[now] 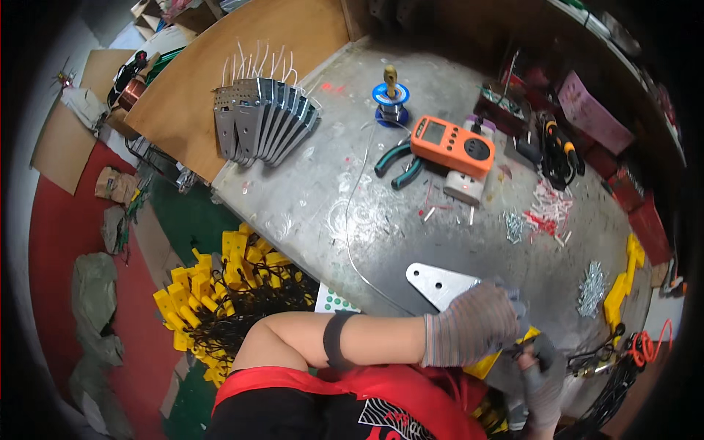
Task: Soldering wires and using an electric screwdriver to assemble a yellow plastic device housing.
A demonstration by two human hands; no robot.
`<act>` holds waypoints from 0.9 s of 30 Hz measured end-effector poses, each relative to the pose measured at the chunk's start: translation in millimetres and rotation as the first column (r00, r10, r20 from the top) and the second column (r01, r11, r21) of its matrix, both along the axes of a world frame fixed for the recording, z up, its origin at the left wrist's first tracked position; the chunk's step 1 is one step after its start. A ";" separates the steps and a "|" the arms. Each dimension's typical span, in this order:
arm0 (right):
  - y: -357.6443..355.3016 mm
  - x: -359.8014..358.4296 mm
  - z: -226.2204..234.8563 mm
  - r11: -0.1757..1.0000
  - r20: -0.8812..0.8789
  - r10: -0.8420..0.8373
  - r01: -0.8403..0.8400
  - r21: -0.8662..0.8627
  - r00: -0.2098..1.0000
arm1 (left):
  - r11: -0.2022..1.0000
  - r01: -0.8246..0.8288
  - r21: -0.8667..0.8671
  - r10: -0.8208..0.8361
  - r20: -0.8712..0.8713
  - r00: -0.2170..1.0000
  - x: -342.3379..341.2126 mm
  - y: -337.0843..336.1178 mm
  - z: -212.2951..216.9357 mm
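Observation:
My left hand point(477, 326), in a striped grey glove, is at the right of the front table edge with its fingers curled in and partly blurred. Beside and partly under it lies a silver metal plate point(438, 284) with two dark holes near its narrow end. Just right of it and nearer to me, my right hand point(541, 385), also gloved, has its fingers bent around something dark that I cannot make out. A yellow part point(484, 364) shows between the two hands, partly hidden by the left. A thin solder wire point(347, 220) runs from a blue spool point(391, 99) toward my left wrist.
An orange multimeter point(453, 147) rests on a white socket block point(464, 188), next to teal-handled pliers point(398, 165). Grey metal brackets point(264, 121) with white wires stand far left. Screws point(592, 290) and red-white bits point(550, 209) lie right. Yellow cabled parts point(220, 286) are heaped beside the table.

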State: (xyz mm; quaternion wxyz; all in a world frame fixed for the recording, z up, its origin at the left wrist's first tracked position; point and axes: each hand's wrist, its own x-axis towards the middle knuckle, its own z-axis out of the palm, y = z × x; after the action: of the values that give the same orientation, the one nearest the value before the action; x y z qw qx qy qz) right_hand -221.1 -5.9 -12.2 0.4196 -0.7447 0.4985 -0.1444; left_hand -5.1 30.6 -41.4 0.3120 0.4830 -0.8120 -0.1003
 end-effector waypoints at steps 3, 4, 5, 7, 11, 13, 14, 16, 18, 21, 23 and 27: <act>-3.1 2.7 11.1 0.911 0.215 -0.123 0.024 0.412 0.969 | 1.000 0.015 0.019 -0.014 -0.049 0.999 4.8 -0.9 7.6; -6.2 -6.1 10.1 0.958 0.146 -0.051 0.007 0.287 0.988 | 1.000 -0.007 -0.006 0.007 0.005 1.000 5.2 -0.5 8.3; -6.8 -11.1 10.9 0.987 0.067 0.015 -0.025 0.159 0.998 | 0.999 -0.030 -0.033 0.032 0.059 0.998 5.4 1.4 8.4; -2.0 -12.1 14.3 0.966 0.081 -0.088 0.066 0.249 0.993 | 0.998 -0.030 -0.048 0.033 0.058 0.998 -4.6 4.3 1.9; 5.7 -14.2 1.9 0.971 0.041 -0.148 0.138 0.193 0.988 | 0.997 0.001 -0.079 0.001 0.026 1.000 -8.1 6.3 0.6; 2.4 -7.7 8.7 0.966 0.153 -0.103 0.062 0.251 0.983 | 0.996 0.024 -0.087 -0.017 0.089 0.996 -2.4 4.5 7.5; 0.2 -10.7 9.7 0.976 0.119 -0.056 0.030 0.214 0.991 | 0.994 0.026 -0.108 -0.009 0.157 0.988 1.2 4.5 9.4; -2.6 -29.1 8.7 0.976 0.031 -0.050 0.042 0.214 0.998 | 0.990 0.043 -0.133 -0.036 0.059 0.998 0.5 3.0 6.0; -7.3 -25.5 17.4 0.965 -0.069 -0.036 0.053 0.256 0.997 | 0.981 -0.017 -0.194 0.037 0.104 0.994 -1.0 6.1 3.1; -20.4 -15.3 13.4 0.871 0.033 0.100 -0.104 0.481 0.994 | 0.982 0.025 -0.188 -0.013 0.065 0.998 1.4 4.2 -1.0; -19.9 -1.2 22.0 0.735 0.258 -0.041 -0.146 0.663 0.965 | 0.991 0.047 -0.122 -0.044 0.026 0.999 3.3 3.5 0.0; -24.1 -5.4 9.8 0.852 0.283 -0.091 -0.072 0.519 0.955 | 0.997 0.005 -0.079 -0.012 -0.081 0.997 6.3 1.5 6.4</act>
State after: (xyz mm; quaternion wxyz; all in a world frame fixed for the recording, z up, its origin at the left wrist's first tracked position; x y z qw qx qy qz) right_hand -226.5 -29.9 -2.4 0.6758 -0.5693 0.4537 -0.1156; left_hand 1.2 32.2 -35.0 0.3632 0.4624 -0.8039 -0.0894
